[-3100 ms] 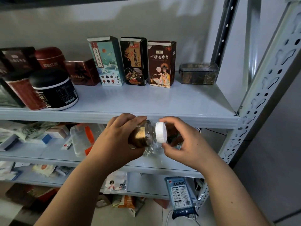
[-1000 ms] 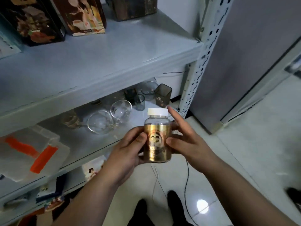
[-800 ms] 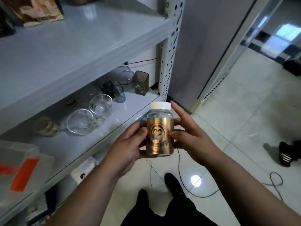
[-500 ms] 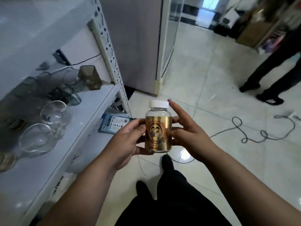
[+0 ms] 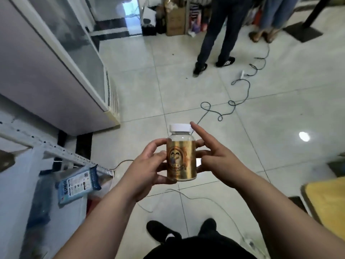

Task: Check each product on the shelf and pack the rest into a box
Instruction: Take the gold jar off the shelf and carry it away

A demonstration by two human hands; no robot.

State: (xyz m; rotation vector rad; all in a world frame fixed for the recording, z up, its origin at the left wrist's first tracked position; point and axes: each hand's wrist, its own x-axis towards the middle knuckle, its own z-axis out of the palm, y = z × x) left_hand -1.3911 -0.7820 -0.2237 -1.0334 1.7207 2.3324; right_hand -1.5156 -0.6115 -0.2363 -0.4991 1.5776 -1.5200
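Note:
A clear plastic bottle (image 5: 181, 159) with a gold label and a white screw cap stands upright in front of me, held between both hands over the tiled floor. My left hand (image 5: 147, 169) grips its left side, thumb on the label and fingers curled behind. My right hand (image 5: 218, 157) holds the right side with its lower fingers and thumb, while its index finger points up beside the cap. The metal shelf (image 5: 61, 152) lies at the lower left edge of the view. No box for packing is visible.
A blue packet (image 5: 78, 184) lies on a low shelf at the left. A white glass-fronted cabinet (image 5: 61, 58) stands at the upper left. Cables (image 5: 229, 107) trail over the floor. Two people's legs (image 5: 214, 40) stand at the back. A yellow surface (image 5: 326, 204) shows at the right edge.
I have turned away from the shelf toward the open room, still holding the bottle upright in both hands. The shelf has slid to the left edge of the view.

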